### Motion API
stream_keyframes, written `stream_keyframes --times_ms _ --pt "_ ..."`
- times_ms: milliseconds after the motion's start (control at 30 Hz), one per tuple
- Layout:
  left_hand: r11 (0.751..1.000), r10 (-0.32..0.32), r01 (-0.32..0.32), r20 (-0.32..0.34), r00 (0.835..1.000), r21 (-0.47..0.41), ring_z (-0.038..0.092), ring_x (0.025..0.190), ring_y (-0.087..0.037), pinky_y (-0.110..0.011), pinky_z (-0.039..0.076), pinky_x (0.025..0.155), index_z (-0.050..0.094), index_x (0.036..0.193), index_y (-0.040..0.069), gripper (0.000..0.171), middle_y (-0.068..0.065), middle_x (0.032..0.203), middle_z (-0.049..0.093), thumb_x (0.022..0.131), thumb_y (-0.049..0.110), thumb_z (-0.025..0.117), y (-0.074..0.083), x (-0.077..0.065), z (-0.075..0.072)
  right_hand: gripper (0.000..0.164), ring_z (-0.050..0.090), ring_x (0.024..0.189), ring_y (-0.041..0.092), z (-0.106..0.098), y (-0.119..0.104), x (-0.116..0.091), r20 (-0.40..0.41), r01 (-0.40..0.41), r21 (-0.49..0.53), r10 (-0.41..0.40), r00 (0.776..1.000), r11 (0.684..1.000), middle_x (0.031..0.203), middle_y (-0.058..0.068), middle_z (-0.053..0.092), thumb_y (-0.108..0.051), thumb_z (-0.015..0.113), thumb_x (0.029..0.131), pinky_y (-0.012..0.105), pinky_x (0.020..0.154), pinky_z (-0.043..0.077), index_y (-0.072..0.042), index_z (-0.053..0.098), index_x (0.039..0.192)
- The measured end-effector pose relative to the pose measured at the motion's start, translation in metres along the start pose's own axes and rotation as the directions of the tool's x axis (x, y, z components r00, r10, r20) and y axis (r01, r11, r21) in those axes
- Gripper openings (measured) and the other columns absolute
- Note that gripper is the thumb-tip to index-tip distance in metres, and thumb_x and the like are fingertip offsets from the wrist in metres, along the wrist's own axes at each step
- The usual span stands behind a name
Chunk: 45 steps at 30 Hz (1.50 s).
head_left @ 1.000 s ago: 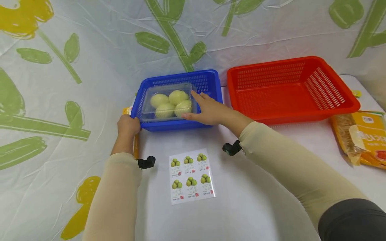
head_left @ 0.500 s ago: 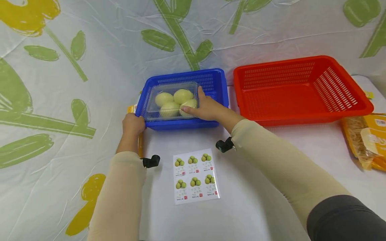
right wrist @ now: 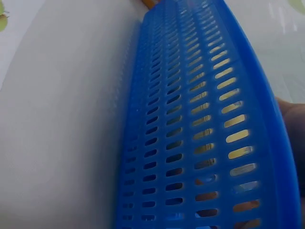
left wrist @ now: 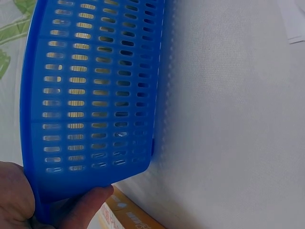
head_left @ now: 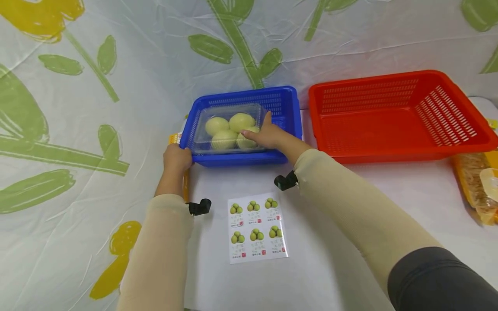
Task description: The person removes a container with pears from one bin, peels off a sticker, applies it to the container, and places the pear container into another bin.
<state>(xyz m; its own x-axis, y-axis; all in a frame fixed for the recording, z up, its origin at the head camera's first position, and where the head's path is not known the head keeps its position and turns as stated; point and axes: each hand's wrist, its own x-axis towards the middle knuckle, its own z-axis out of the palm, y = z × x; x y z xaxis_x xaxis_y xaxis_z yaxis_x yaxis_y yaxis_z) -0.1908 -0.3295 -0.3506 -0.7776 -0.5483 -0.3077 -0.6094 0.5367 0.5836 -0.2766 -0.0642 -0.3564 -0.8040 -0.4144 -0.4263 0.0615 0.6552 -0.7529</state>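
A blue plastic basket (head_left: 243, 161) stands at the back of the white table. In it lies a clear lidded plastic box (head_left: 203, 134) with several pale yellow-green round fruits (head_left: 223, 140). My left hand (head_left: 177, 159) grips the basket's front left corner; in the left wrist view its thumb (left wrist: 90, 207) lies against the outer wall below the rim. My right hand (head_left: 269, 134) holds the box by its right end, thumb on the lid, the other fingers partly hidden down the side. In the right wrist view the basket wall (right wrist: 186, 114) hides most of that hand.
A red basket (head_left: 373, 134) stands right of the blue one. A sheet of fruit labels (head_left: 257, 229) lies flat in front. An orange packet (head_left: 472, 181) sits at the far right. Behind the left hand is an orange-and-white package (head_left: 186, 185). A flower-printed sheet hangs behind.
My right hand has settled from above the box's right end to holding it, thumb now on the lid. The left hand keeps its grip. The whole view has shifted slightly.
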Motion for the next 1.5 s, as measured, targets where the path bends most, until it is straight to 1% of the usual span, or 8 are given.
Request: stream_keyframes --times_ms 133,267,333,500,833,1100,1300,1500 --pt "1.0 -0.003 0.003 0.007 1.0 -0.007 0.063 0.094 -0.027 -0.031 0.054 0.079 0.046 0.143 -0.006 0.046 -0.019 0.115 0.06 0.109 0.025 0.04 0.002 -0.001 0.001 0.113 0.02 0.151 0.034 -0.004 0.002 0.0 0.041 -0.047 0.114 0.042 0.998 0.992 0.167 0.021 0.01 -0.06 0.054 0.099 0.045 0.111 0.038 -0.006 -0.028 0.155" --pt "1.0 0.011 -0.011 0.001 1.0 -0.007 0.062 0.094 -0.028 -0.03 0.054 0.076 0.047 0.143 -0.006 0.045 -0.019 0.116 0.06 0.109 0.024 0.041 0.003 -0.002 0.002 0.095 0.042 0.139 0.034 -0.008 0.004 0.002 0.079 -0.063 0.231 0.046 0.996 0.971 0.161 0.022 0.025 -0.05 0.057 0.102 0.039 0.093 0.054 0.003 0.004 0.16" --pt "1.0 0.017 -0.017 -0.004 1.0 -0.006 0.063 0.095 -0.029 -0.03 0.054 0.077 0.047 0.142 -0.006 0.045 -0.02 0.116 0.06 0.109 0.024 0.041 0.003 -0.003 0.002 0.083 0.05 0.131 0.035 -0.009 0.004 0.002 0.085 -0.068 0.266 0.047 0.995 0.962 0.153 0.021 0.036 -0.045 0.058 0.103 0.038 0.09 0.056 0.005 0.02 0.157" --pt "1.0 0.016 -0.016 -0.007 1.0 -0.002 0.062 0.096 -0.03 -0.032 0.054 0.078 0.047 0.142 -0.006 0.046 -0.021 0.117 0.06 0.108 0.024 0.041 0.003 -0.002 0.002 0.071 0.047 0.132 0.031 -0.009 0.004 0.003 0.08 -0.084 0.345 0.059 0.995 0.935 0.147 0.019 0.042 -0.036 0.059 0.104 0.038 0.087 0.057 0.004 0.03 0.153" --pt "1.0 0.01 -0.01 0.001 1.0 0.0 0.062 0.097 -0.03 -0.034 0.054 0.08 0.048 0.141 -0.007 0.045 -0.021 0.12 0.061 0.108 0.023 0.042 0.002 0.002 0.003 0.072 0.04 0.136 0.033 -0.007 0.002 0.004 0.049 -0.102 0.455 0.089 0.995 0.885 0.156 0.018 0.03 -0.026 0.06 0.104 0.038 0.08 0.059 0.002 0.021 0.157" --pt "1.0 0.009 -0.009 0.007 1.0 0.001 0.063 0.092 -0.028 -0.03 0.053 0.074 0.048 0.141 -0.008 0.046 -0.02 0.116 0.062 0.108 0.024 0.041 0.001 0.003 0.001 0.064 0.048 0.126 0.037 -0.011 -0.006 0.0 0.02 -0.079 0.478 0.078 0.997 0.875 0.149 0.019 0.032 -0.019 0.059 0.103 0.041 0.079 0.06 0.004 0.026 0.152" --pt "1.0 0.001 -0.001 0.014 1.0 -0.001 0.063 0.092 -0.027 -0.028 0.053 0.073 0.045 0.144 -0.008 0.047 -0.021 0.117 0.062 0.109 0.024 0.04 0.001 0.001 0.0 0.069 0.045 0.131 0.035 -0.02 -0.011 -0.006 0.025 -0.099 0.48 0.099 0.995 0.872 0.159 0.014 0.025 -0.02 0.057 0.104 0.041 0.081 0.06 0.001 0.019 0.158" --pt "1.0 0.0 0.0 0.001 1.0 0.0 0.063 0.094 -0.028 -0.029 0.054 0.075 0.043 0.145 -0.008 0.048 -0.022 0.121 0.059 0.108 0.023 0.042 0.002 0.001 0.0 0.073 0.045 0.132 0.034 -0.029 -0.011 -0.007 -0.022 -0.081 0.49 0.105 0.994 0.868 0.16 0.01 0.024 -0.023 0.058 0.104 0.043 0.08 0.06 -0.002 0.016 0.16"
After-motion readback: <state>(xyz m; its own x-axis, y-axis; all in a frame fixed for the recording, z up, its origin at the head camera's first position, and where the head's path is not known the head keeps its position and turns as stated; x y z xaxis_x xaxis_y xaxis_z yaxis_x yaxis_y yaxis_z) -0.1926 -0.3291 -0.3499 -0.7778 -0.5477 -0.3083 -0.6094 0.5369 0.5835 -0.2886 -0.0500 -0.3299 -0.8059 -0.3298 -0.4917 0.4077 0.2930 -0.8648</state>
